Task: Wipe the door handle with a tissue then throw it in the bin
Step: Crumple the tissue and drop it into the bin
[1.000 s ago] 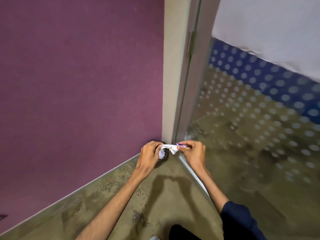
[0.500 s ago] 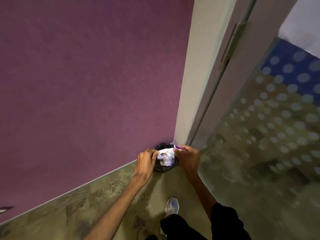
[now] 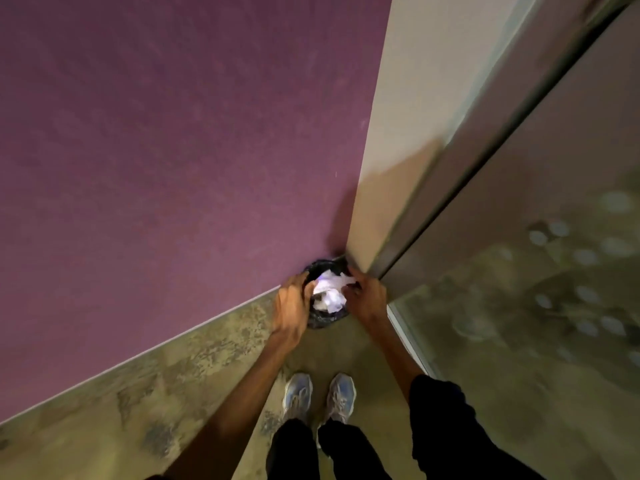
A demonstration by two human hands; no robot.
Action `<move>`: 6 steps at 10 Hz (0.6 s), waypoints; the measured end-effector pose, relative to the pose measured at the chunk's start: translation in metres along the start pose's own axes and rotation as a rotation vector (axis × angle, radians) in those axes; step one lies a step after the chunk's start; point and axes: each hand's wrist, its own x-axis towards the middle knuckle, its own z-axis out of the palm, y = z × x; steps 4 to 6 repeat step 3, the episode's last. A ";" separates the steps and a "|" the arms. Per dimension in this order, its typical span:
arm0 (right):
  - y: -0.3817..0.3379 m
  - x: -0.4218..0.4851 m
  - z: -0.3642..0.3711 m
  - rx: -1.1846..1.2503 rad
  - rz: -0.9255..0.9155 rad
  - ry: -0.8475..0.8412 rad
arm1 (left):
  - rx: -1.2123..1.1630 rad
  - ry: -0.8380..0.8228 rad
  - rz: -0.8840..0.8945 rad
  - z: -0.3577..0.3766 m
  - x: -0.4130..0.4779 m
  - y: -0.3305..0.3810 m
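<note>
Small black-lined bin (image 3: 323, 318) tucked on the floor (image 3: 194, 368) in the corner where the purple wall (image 3: 173, 133) meets the cream door frame (image 3: 391, 161). Crumpled white tissue (image 3: 330, 289) bunched over the mouth of the bin, between both hands; whether resting inside or held just above, cannot tell through the blur. Left hand (image 3: 291, 310) at the left rim, fingers curled down toward the liner edge, apparently gripping or touching it, though contact not sharp enough to confirm. Right hand (image 3: 369, 299) at the right rim, fingers bent inward and touching the tissue's right edge; a loose pinch rather than a closed fist, firmness of hold unclear. Both forearms reaching down and forward from the bottom of the view, left bare, right with a dark sleeve (image 3: 440, 407) pushed up near the elbow. Two pale grey shoes (image 3: 318, 396) side by side on the mottled yellow-brown floor just behind the bin, dark trousers (image 3: 311, 452) above them. Glass panel (image 3: 536, 271) with faint pale dots to the right, its lower frame running along the floor beside the right wrist. Door handle out of view. Heavy motion blur across the right side.
</note>
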 end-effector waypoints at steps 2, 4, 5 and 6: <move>0.046 0.033 0.026 -0.198 0.054 -0.171 | 0.080 -0.099 -0.073 0.028 0.021 -0.041; 0.046 0.033 0.036 -0.247 0.058 -0.191 | 0.127 -0.111 -0.036 0.030 0.022 -0.043; 0.046 0.033 0.036 -0.247 0.058 -0.191 | 0.127 -0.111 -0.036 0.030 0.022 -0.043; 0.046 0.033 0.036 -0.247 0.058 -0.191 | 0.127 -0.111 -0.036 0.030 0.022 -0.043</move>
